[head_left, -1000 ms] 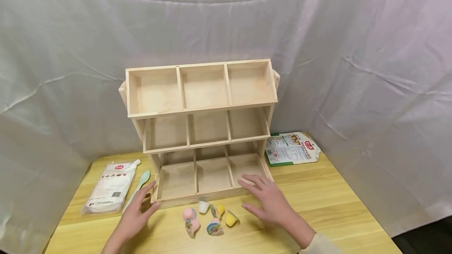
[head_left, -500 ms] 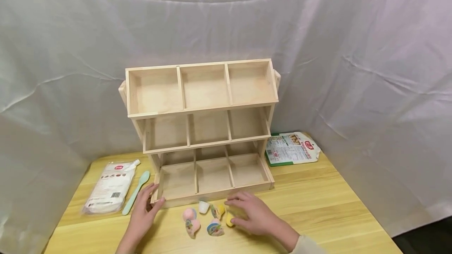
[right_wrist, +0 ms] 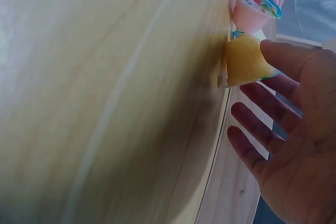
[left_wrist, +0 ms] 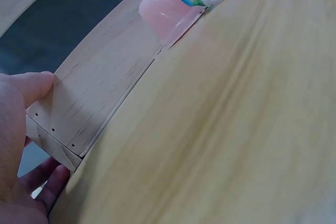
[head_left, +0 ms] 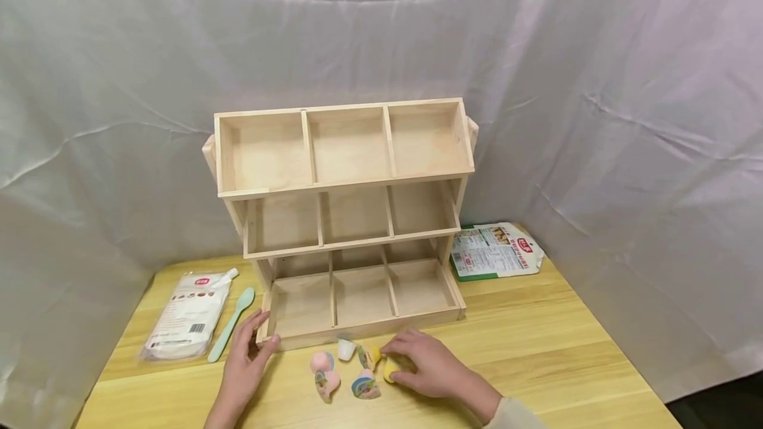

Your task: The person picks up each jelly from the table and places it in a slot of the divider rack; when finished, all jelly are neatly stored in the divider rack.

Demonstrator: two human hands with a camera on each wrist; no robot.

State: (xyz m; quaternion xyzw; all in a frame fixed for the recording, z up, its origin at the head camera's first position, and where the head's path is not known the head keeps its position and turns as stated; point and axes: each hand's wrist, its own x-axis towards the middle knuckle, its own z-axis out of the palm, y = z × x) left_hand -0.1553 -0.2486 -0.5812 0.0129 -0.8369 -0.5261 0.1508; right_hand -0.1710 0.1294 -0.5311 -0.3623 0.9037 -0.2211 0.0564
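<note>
A three-tier wooden rack (head_left: 310, 336) with divided compartments stands on the table. My left hand (head_left: 244, 353) grips its front left corner, thumb on the front board and fingers round the side, as the left wrist view shows. My right hand (head_left: 432, 366) has thumb and index finger at either side of a yellow jelly cup (right_wrist: 245, 59); the other fingers are spread. Close by lie another yellow jelly cup (head_left: 371, 355), a white cup (head_left: 346, 349) and several pink jelly cups (head_left: 326, 384), some with printed lids.
Left of the rack lie a white printed pouch (head_left: 189, 313) and a pale green spoon (head_left: 232, 323). A green and white food packet (head_left: 497, 250) lies at the right. Grey cloth (head_left: 596, 118) hangs behind and beside the wooden table (head_left: 554, 349).
My right hand has come down and left from above the bottom tier to the yellow jelly cup. My left hand has moved slightly right and settled on the rack's corner.
</note>
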